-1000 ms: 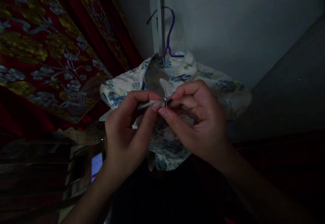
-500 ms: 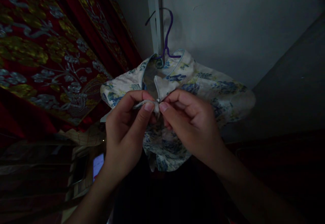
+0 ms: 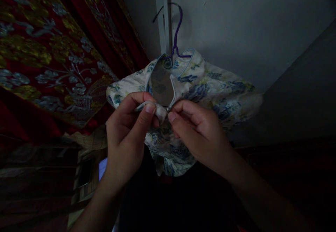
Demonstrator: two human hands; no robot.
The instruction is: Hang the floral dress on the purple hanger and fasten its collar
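Note:
A white shirt with blue and yellow flowers and pale blue piping hangs on a purple hanger. My left hand pinches one front edge of its collar opening between thumb and forefinger. Close beside it, my right hand is closed at the other front edge, thumb and forefinger pressed at a small knot-like fastening. Fingers and dim light hide the finer details of this fastening. Above the hands the neck opening gapes, showing the inside of the shirt's back.
A red curtain with gold and silver embroidery hangs at the left. Behind the hanger runs a pale vertical post against a grey wall. A lit phone screen shows at lower left, partly behind my left wrist.
My left fingers have drawn slightly left and away from the right ones, so more of the collar edge shows between them. The neck opening gapes wider. The view has shifted slightly.

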